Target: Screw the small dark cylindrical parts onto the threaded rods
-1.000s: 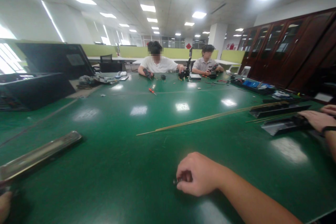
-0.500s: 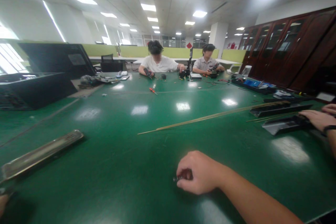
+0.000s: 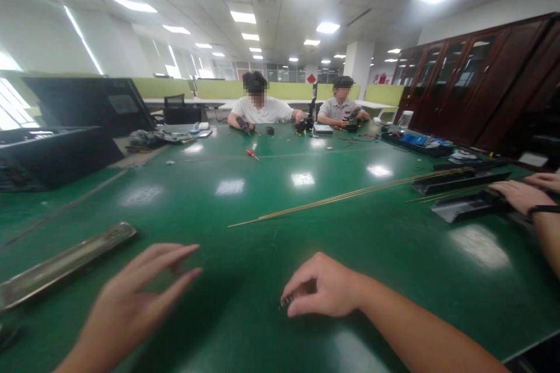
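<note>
My right hand (image 3: 321,288) is low over the green table (image 3: 245,268), with thumb and fingers closed on a small cluster of dark and silvery metal parts (image 3: 286,302); their exact kind is too small to make out. My left hand (image 3: 140,288) reaches in from the lower left. Its fingers are stretched out and apart from the thumb, with nothing between them. Just behind it lies a long, shallow metal tray (image 3: 65,265), tilted across the left side of the table. A dark object (image 3: 9,335), cut off by the frame, sits at the lower left edge.
Thin brass-coloured rods (image 3: 332,201) lie across the middle right. Dark metal channels (image 3: 464,205) stand beside another person's hands (image 3: 516,195). Farther off are an orange screwdriver (image 3: 252,154), two seated co-workers, a tool tray (image 3: 415,143) and a black case (image 3: 56,157) at left.
My left hand has come from the lower left edge to the right, open, leaving the dark object behind. My right hand stays closed on the metal parts, shifted slightly left.
</note>
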`<act>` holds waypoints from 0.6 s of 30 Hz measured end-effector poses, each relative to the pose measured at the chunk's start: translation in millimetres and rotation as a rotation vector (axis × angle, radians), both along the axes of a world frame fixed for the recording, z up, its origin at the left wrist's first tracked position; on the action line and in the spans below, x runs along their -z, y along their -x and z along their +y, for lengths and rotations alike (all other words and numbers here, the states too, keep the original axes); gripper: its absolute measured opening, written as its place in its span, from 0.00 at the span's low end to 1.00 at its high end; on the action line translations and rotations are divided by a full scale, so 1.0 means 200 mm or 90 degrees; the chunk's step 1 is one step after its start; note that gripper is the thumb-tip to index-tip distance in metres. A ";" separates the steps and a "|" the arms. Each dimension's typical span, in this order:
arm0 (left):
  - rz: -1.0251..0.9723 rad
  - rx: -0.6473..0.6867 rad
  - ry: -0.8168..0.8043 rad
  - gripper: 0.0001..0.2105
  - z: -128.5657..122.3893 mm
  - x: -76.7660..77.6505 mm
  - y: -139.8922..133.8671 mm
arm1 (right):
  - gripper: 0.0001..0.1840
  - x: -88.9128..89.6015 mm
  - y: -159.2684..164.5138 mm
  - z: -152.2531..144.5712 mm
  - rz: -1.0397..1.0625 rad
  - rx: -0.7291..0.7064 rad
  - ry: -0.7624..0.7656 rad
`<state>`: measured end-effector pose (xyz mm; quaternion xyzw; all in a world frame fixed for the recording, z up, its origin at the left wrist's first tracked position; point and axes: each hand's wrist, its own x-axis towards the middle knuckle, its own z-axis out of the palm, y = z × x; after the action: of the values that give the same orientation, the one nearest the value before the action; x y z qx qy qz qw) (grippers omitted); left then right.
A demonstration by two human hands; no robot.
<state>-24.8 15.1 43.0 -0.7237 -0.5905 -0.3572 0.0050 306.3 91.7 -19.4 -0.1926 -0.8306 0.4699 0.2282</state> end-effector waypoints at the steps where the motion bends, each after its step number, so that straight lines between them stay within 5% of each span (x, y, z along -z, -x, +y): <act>1: -0.005 0.089 0.050 0.18 0.02 0.03 -0.09 | 0.20 0.01 0.00 0.01 0.005 -0.007 0.038; 4: 0.000 0.358 0.160 0.17 0.07 0.10 -0.39 | 0.23 0.01 0.00 0.03 0.014 -0.033 0.136; 7: -0.071 0.448 0.149 0.12 0.10 0.13 -0.58 | 0.23 0.00 -0.02 0.05 0.051 -0.036 0.215; 14: -0.222 0.417 0.097 0.09 0.05 0.15 -0.63 | 0.23 -0.03 -0.02 0.03 0.093 -0.033 0.349; 18: -0.179 0.252 0.061 0.06 0.02 0.10 -0.44 | 0.26 -0.01 -0.02 0.03 0.095 -0.030 0.326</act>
<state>63.3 18.3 22.8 -0.7681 -0.4483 -0.4198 -0.1814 309.8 96.9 -16.6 -0.1893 -0.6700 0.6829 0.2214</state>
